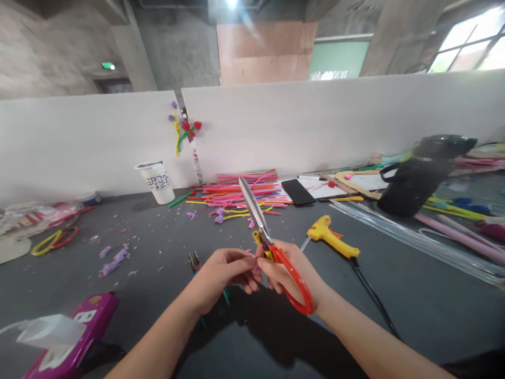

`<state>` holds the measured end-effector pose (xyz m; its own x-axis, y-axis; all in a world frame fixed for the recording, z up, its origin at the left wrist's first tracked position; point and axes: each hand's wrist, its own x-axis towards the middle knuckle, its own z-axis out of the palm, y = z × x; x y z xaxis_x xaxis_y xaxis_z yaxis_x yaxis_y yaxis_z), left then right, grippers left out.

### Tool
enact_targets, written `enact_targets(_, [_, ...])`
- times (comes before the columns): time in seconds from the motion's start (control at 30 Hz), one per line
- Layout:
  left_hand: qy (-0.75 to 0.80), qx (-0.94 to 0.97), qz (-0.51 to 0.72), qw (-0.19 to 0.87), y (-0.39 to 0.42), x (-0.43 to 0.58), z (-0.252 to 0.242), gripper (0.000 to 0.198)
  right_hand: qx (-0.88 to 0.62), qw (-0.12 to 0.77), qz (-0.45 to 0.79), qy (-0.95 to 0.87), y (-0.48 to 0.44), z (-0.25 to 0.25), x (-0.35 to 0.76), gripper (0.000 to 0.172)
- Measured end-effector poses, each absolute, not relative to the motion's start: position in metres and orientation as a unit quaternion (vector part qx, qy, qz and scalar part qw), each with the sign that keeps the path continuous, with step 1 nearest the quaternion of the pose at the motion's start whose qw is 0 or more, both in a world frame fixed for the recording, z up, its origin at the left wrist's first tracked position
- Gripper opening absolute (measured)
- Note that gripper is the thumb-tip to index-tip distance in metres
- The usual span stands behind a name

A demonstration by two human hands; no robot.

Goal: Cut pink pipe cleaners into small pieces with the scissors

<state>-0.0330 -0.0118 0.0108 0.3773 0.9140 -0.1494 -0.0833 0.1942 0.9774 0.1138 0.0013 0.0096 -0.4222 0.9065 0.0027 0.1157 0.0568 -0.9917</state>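
Red-handled scissors (294,279) rest in my right hand (290,268), their blades pointing up and away over the table. A yellow piece (256,238) sticks up beside the scissors' pivot. My left hand (231,268) is closed in a pinch on a small pink piece (254,263), and the fingertips of my right hand meet it there. Green-handled pliers (194,261) lie on the table, partly hidden behind my left hand. Past the hands is a pile of pink and coloured pipe cleaners (236,195).
A yellow glue gun (333,239) lies right of my hands, its black cable running forward. A white cup (158,184), a phone (298,192), a black jug (418,179), clear rods (414,237), purple scraps (115,260) and a magenta power strip (97,310) stand or lie around.
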Motion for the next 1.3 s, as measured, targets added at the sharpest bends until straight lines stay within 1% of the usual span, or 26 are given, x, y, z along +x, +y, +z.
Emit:
enact_targets(0.07, [0.409,0.508,0.368,0.663,-0.0116,-0.0349,0.0108,0.011,-0.399,0.37,0.548,-0.635,0.0021,0.0081,0.1148,0.005])
enact_targets(0.17, [0.424,0.534,0.356,0.639,-0.0111,-0.0383,0.0122,0.006,-0.401,0.391,0.543,-0.626,0.0038,0.0069,0.1162,0.006])
enact_targets(0.23, [0.418,0.535,0.365,0.637,-0.0111,-0.0392,0.0131,0.009,-0.393,0.392,0.553,-0.622,0.005,0.0065,0.1171,0.007])
enact_targets(0.33, [0.392,0.506,0.379,0.669,-0.0119,-0.0378,0.0129,0.015,-0.378,0.383,0.562,-0.628,0.0064,0.0054,0.1175,0.006])
enact_targets(0.43, [0.394,0.492,0.376,0.68,-0.0124,-0.0358,0.0111,0.011,-0.381,0.382,0.552,-0.636,0.0065,0.005,0.1169,0.005])
enact_targets(0.53, [0.413,0.496,0.402,0.65,-0.0109,-0.0362,0.0092,0.011,-0.379,0.396,0.554,-0.627,0.006,0.0069,0.1166,0.009])
enact_targets(0.67, [0.438,0.522,0.46,0.569,-0.008,-0.038,0.0092,0.011,-0.401,0.418,0.555,-0.597,0.0064,0.0095,0.1167,0.01])
enact_targets(0.8, [0.475,0.554,0.446,0.518,-0.0078,-0.0365,0.0115,0.011,-0.43,0.415,0.543,-0.59,0.007,0.0075,0.1154,0.013])
enact_targets(1.13, [0.486,0.582,0.403,0.512,-0.0108,-0.0318,0.0104,0.009,-0.45,0.389,0.524,-0.61,0.0054,0.0061,0.1128,0.008])
enact_targets(1.3, [0.492,0.569,0.41,0.516,-0.0111,-0.0308,0.0107,0.01,-0.429,0.376,0.5,-0.651,0.0044,0.0042,0.1154,0.005])
